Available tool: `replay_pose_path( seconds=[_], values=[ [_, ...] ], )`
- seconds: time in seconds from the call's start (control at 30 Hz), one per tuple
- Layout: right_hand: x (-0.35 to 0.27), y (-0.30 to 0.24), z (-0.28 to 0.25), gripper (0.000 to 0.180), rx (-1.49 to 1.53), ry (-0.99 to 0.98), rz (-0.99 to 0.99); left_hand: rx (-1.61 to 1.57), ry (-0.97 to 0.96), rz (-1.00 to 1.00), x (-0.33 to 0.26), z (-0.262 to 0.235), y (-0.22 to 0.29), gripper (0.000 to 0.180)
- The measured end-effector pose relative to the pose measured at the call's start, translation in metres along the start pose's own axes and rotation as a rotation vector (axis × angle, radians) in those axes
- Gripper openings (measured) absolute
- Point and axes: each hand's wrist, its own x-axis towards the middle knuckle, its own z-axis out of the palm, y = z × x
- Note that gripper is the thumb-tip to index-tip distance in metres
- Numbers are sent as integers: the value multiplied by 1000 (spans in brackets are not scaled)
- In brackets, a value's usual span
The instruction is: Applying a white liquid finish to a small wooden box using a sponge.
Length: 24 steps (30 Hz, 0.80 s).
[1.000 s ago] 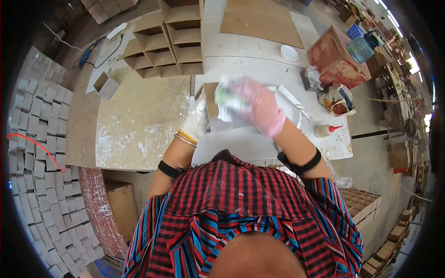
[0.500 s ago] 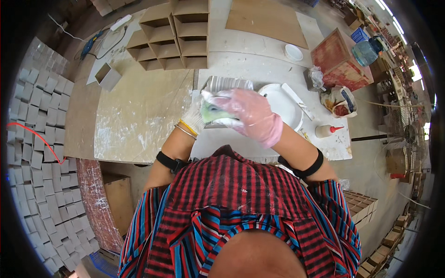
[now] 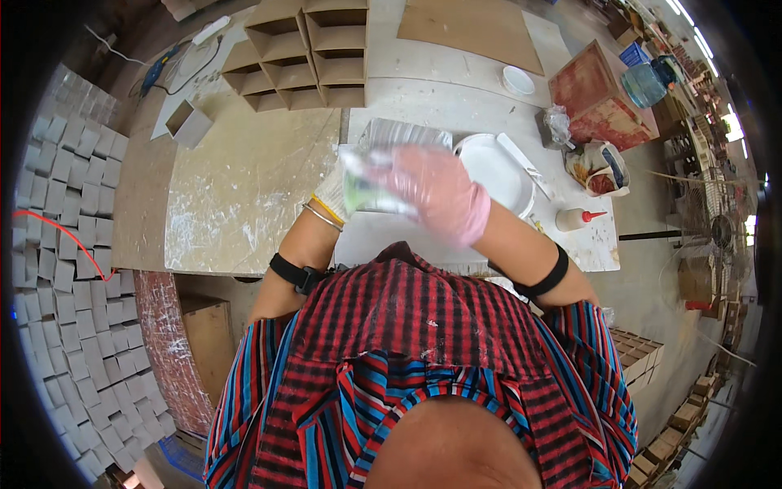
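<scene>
My left hand, in a white glove with yellow and silver bangles at the wrist, grips a small flat piece with a green and white face above the workbench. My right hand, in a pink glove, lies blurred over the same piece and covers most of it. Just behind the hands lies a grey ridged sheet. A white round plate with a white stick across it sits to the right.
Open cardboard compartments stand at the back, a small open box at left. A glue bottle with red tip, a bag, a red box and a small white bowl lie right. Stacked grey tiles line the left.
Both hands have come nearer to my body with the piece. The pink-gloved hand has slid across its face and is blurred with motion.
</scene>
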Motion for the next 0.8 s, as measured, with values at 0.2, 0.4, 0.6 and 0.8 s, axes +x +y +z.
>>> replay_pose_path(
  seconds=[0.2,0.4,0.6,0.8],
  values=[
    [8,45,-25,47,-79,1,383,-498,324,-220,-5,40,36,38],
    [-13,10,-21,46,151,-19,108,-2,96,162,-1,-13,-9,36],
    [-17,55,-32,44,-78,87,465,-595,382,-231,-12,27,24,37],
    [-25,7,-39,50,149,-9,188,-740,307,-223,-14,22,32,37]
  ],
)
